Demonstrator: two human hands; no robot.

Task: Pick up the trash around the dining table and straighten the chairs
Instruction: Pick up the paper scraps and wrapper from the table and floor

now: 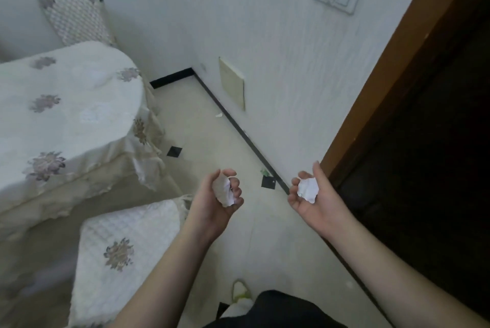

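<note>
Left hand [224, 194] clenched round crumpled paper [223, 190], right hand [310, 195] cupping paper scrap [307, 190], lower centre; probably gathered for binning.

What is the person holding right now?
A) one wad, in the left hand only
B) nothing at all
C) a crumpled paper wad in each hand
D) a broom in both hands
C: the left hand curls round one crumpled paper wad, and the right hand cradles another paper wad in its cupped palm.
</note>
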